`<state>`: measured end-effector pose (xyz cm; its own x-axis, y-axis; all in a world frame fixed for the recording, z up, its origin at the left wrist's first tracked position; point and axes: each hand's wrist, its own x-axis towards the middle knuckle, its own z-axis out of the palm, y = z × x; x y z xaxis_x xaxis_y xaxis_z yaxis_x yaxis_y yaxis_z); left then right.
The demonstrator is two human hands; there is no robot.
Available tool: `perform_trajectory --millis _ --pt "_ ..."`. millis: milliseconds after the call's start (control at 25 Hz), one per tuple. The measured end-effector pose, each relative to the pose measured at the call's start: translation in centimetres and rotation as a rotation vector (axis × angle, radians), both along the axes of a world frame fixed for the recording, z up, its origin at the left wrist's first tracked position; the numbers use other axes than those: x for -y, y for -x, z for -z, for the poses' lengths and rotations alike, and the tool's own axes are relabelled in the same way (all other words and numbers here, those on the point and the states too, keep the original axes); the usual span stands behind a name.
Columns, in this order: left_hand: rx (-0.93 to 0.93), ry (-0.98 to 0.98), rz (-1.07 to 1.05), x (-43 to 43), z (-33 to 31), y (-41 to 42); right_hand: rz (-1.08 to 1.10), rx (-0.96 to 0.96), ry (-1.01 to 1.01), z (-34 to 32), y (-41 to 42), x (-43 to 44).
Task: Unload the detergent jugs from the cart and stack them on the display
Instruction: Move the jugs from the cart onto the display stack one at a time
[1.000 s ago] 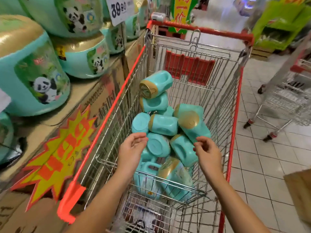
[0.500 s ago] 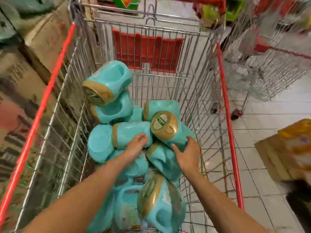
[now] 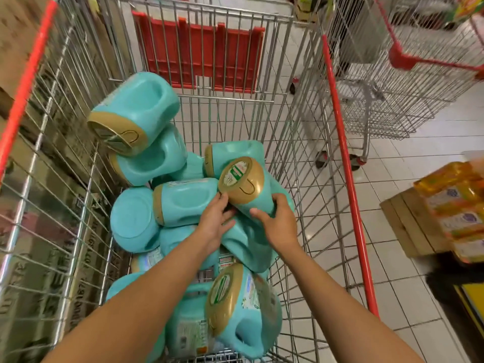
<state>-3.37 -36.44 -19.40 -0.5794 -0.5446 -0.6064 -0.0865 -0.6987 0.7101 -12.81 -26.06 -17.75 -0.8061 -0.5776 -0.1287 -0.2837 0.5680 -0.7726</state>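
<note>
Several turquoise detergent jugs with gold caps lie piled on their sides in a wire shopping cart (image 3: 340, 142) with red rails. Both my hands are down in the cart on one jug (image 3: 241, 179) whose gold cap points up at me, near the right side of the pile. My left hand (image 3: 214, 221) grips it from the left just under the cap. My right hand (image 3: 277, 224) curls round its body from the right, thumb on the near side. Another jug (image 3: 138, 108) tops the pile at the left, and a handled one (image 3: 243, 310) lies nearest me.
Cardboard boxes (image 3: 15, 35) press against the cart's left side. A second wire cart (image 3: 392, 74) stands on the tiled floor at the right. Yellow packs (image 3: 455, 205) sit on a wooden pallet at the right edge. The display is out of view.
My view has dropped into the cart and the display has left the frame. Both hands moved down and forward from above the pile and took hold of the upturned jug.
</note>
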Motion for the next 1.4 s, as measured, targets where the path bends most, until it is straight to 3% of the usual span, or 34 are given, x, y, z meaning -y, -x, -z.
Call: perform_trajectory --millis 200,360,440,560,680,800,920,1200,1400 --pt "0.001 0.244 0.095 -1.9 -3.9 -0.9 0.207 0.345 0.357 -4.5 -0.3 -1.9" --pt "-0.011 0.263 0.059 -2.6 -6.1 -4.6 0.134 0.472 0.439 -9.3 -3.1 -5.5" --pt "-0.013 0.292 0.056 -3.3 -6.9 -6.8 0.103 0.623 0.559 -12.0 -3.7 -7.6" --pt "-0.154 0.176 -0.075 -5.2 -9.3 -10.1 -0.006 1.046 0.736 -15.4 -4.7 -10.3" --pt "-0.298 0.055 -0.125 -7.0 -12.5 -13.1 -0.089 1.225 0.775 -17.5 -6.2 -11.5" --pt "-0.359 0.015 -0.097 -9.2 -14.7 -15.9 -0.102 1.176 0.697 -18.4 -8.1 -11.9" --pt "-0.295 0.008 -0.203 -11.5 -16.1 -17.1 -0.067 1.007 0.558 -18.4 -9.9 -12.4" --pt "-0.208 0.073 -0.319 -15.6 -17.9 -20.6 -0.214 0.719 0.388 -19.0 -12.5 -14.5" --pt "-0.201 0.137 -0.465 -19.2 -19.8 -23.4 -0.414 0.748 0.422 -19.9 -14.1 -15.3"
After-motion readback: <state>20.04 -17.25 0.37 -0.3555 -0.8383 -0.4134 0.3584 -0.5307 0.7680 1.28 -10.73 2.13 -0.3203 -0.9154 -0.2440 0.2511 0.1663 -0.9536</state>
